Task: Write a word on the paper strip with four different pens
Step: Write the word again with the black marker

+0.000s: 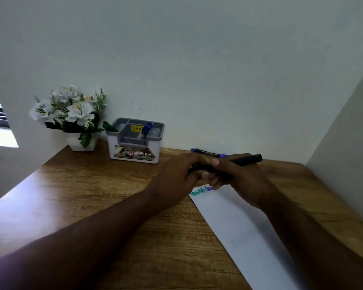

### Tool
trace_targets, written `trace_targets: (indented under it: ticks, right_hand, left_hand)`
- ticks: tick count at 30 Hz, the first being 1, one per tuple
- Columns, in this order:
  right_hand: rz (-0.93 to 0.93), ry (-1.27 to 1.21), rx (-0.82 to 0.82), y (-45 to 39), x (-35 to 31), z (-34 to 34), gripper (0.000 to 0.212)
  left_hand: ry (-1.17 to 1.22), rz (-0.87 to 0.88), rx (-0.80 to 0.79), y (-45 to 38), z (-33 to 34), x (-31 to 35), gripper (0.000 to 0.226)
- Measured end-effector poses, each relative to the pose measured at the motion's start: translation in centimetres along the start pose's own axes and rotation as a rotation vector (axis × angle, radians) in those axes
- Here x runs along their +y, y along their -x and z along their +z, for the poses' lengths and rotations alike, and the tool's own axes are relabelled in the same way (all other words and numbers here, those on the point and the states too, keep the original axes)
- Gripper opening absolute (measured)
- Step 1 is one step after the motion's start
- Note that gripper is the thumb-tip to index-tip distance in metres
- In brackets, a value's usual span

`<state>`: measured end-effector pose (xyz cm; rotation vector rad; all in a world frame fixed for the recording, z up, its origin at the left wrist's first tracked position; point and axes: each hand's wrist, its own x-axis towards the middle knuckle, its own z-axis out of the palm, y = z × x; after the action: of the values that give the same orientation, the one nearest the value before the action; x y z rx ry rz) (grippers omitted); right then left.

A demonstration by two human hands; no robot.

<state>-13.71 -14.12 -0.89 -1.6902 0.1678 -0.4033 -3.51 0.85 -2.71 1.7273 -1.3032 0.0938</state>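
A long white paper strip lies slanted on the wooden desk, with green and blue writing at its far end. Both hands meet just above that end around a black marker. My right hand grips the marker's barrel, whose rear end points right. My left hand closes on its left end; whether that is the cap is hidden by the fingers. A blue pen lies on the desk behind the hands, by the wall.
A grey and white pen organiser stands near the wall, holding a blue pen and a green one. A white pot of white flowers sits left of it. Walls close in behind and at right.
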Motion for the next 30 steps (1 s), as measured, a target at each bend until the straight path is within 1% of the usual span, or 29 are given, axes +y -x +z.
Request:
trace_targets:
  ticks: [2,3,5,7,9,11,14,16,18,20,23,30]
  right_hand:
    - [-0.015,-0.038,-0.022,0.0,-0.2,-0.6,0.029]
    - [-0.038,-0.126,0.01,0.0,-0.4,-1.3,0.024]
    - [-0.087,-0.363,0.174,0.0,-1.1,-3.6,0.025]
    - [-0.144,-0.45,0.321,0.3,-1.6,-6.3,0.027]
    - [-0.125,-0.415,0.373,0.1,-0.9,-7.5,0.021]
    - [-0.059,-0.326,0.39,-0.7,0.6,-7.3,0.019]
    - [-0.003,-0.209,0.356,-1.8,2.1,-6.3,0.016]
    - [0.03,-0.138,0.328,-1.9,2.6,-5.8,0.018]
    - [0.052,-0.018,0.333,-1.6,3.3,-5.4,0.021]
    - [0.046,0.068,0.322,-1.2,3.9,-5.1,0.022]
    - [0.031,0.083,0.301,-0.9,4.1,-4.9,0.024]
    - [0.044,0.193,0.265,-0.9,4.1,-4.6,0.022]
  left_hand:
    - [0.18,-0.141,-0.104,-0.4,-0.9,0.1,0.01]
    - [0.238,-0.219,-0.158,-0.5,-1.7,-0.4,0.012]
    - [0.287,-0.336,-0.224,-0.5,-3.2,-2.0,0.014]
    - [0.285,-0.37,-0.201,-0.2,-3.7,-2.9,0.009]
    - [0.195,-0.318,-0.214,-0.2,-2.8,-2.6,0.011]
    - [0.087,-0.262,-0.277,-0.2,-1.3,-1.9,0.016]
    - [0.042,-0.187,-0.418,0.1,-0.1,-1.6,0.013]
    - [0.006,-0.148,-0.509,0.2,0.2,-1.9,0.01]
    - [-0.034,-0.112,-0.558,0.3,0.3,-2.0,0.007]
    - [-0.049,-0.1,-0.58,0.2,0.4,-2.1,0.007]
    - [-0.079,-0.092,-0.599,0.1,0.4,-1.9,0.015]
    - [-0.114,-0.097,-0.59,-0.1,0.5,-2.0,0.012]
